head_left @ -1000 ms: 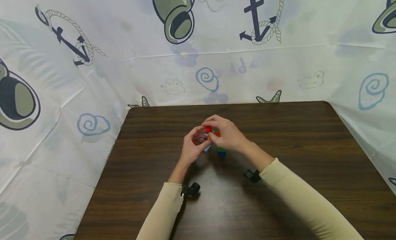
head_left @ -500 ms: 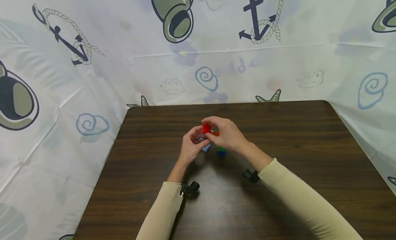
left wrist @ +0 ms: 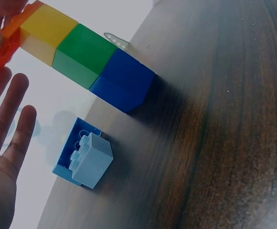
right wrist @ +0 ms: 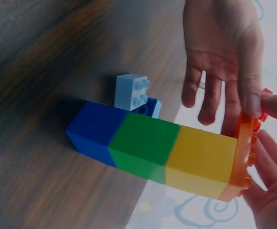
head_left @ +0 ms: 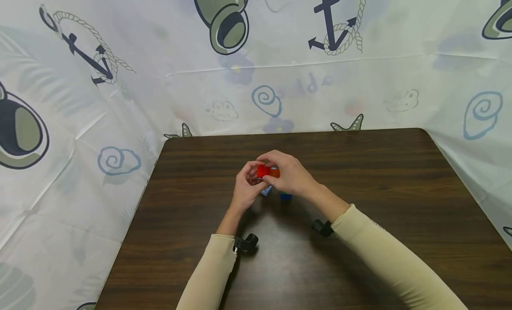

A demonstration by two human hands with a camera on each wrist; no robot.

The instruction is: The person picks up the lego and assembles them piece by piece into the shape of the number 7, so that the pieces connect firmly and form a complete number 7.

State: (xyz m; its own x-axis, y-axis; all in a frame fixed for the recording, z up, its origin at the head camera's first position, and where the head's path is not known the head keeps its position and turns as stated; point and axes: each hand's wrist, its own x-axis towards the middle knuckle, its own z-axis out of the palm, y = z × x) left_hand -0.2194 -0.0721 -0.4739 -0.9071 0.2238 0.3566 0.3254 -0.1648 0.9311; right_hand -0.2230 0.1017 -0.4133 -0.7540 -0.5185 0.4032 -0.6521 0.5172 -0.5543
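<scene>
A tower of blue [right wrist: 95,126], green [right wrist: 141,145] and yellow [right wrist: 200,157] bricks stands on the table with a wider orange brick [right wrist: 243,152] on top. At the orange brick's left end my left hand [head_left: 247,185] pinches with its thumb; several of its other fingers [left wrist: 16,100] are spread. My right hand [head_left: 292,172] arches over from the other side and holds a red brick [head_left: 262,171] between thumb and fingers. That red brick is close over the orange one's left end, mostly hidden in both wrist views.
Left of the tower's foot, a light blue brick [left wrist: 93,160] lies against a darker blue brick [left wrist: 64,160] tipped with its hollow side showing. Dark wood table [head_left: 360,176] runs back to a printed white cloth [head_left: 296,92].
The red brick has tilted and moved left and slightly down to the orange brick's left end, along with my right hand. My left hand has barely moved.
</scene>
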